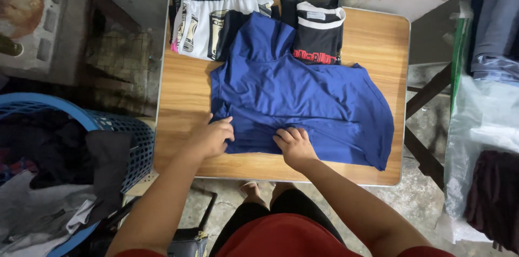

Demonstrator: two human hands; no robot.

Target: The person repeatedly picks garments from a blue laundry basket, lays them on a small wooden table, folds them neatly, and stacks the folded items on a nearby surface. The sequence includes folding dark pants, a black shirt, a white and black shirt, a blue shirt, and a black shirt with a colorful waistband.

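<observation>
Two bare hands on a royal-blue soft fabric shirt [303, 95], spread mid-table on a small wood-grain folding table [378, 35]: left hand [211, 137] pinching its 7 o'clock hem, right hand [293, 146] pressed flat (fingers together) at 6 o'clock. Folded white patterned shorts [208, 19] and black folded jersey [319, 32] at 12 o'clock; blue plastic laundry basket [130, 132] at 9 o'clock.

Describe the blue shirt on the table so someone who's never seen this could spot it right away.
Start at the wooden table in the middle. The blue shirt is spread across its centre, with the left hand and right hand pressing on its near edge. Unlike the folded white patterned shorts and black top behind it, it is plain solid blue and lies open.
</observation>
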